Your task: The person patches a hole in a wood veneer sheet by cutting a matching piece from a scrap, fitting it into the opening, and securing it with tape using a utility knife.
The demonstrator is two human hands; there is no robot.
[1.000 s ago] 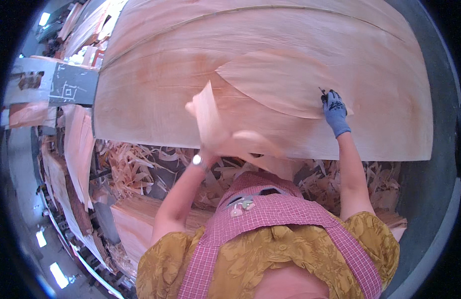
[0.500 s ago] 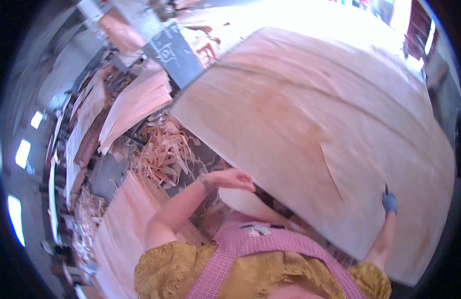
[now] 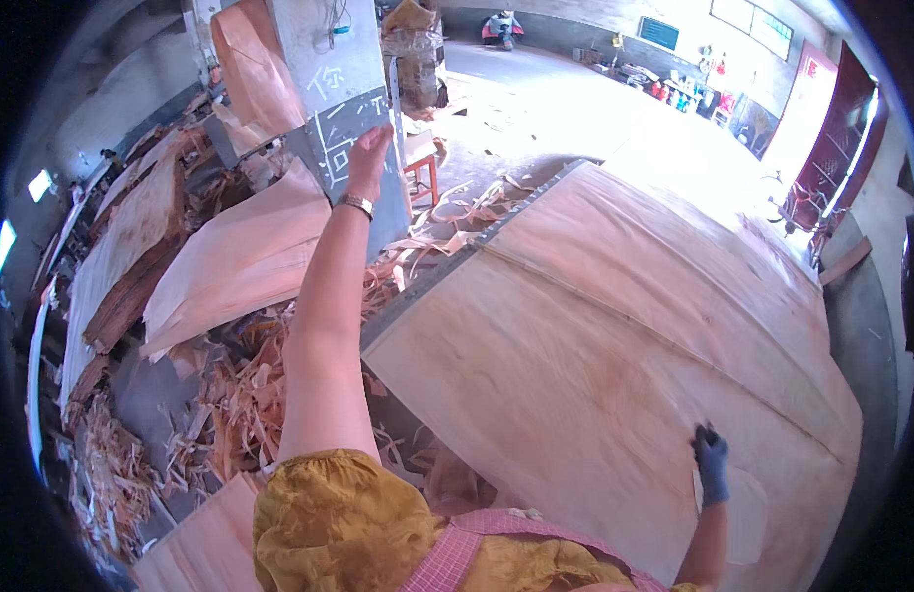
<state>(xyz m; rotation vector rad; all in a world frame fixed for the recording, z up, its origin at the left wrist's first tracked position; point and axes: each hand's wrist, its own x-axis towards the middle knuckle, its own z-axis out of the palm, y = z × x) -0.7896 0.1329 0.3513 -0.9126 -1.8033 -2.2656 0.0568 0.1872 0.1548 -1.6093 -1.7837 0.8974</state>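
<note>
A big pale veneer sheet [image 3: 615,345] lies flat in front of me, on a stack with a grey edge. My right hand [image 3: 712,462], in a blue glove, rests near the sheet's near right part, closed around a small dark tool, beside a lighter patch [image 3: 748,513]. My bare left hand [image 3: 368,156], with a bracelet at the wrist, is stretched far out to the left. Its fingers are loose and hold nothing, in front of a grey pillar [image 3: 331,89] with chalk marks.
Curled veneer scraps [image 3: 235,400] are heaped left of the sheet. More veneer sheets [image 3: 235,259] and stacks [image 3: 126,247] lie further left. A red stool [image 3: 422,178] stands by the pillar. Beyond is a sunlit concrete floor [image 3: 546,99]; a red door [image 3: 827,148] is at the right.
My left hand held a torn veneer piece a second ago; now it is flung out left and holds nothing. The view has swung left. My right hand stays on the sheet.
</note>
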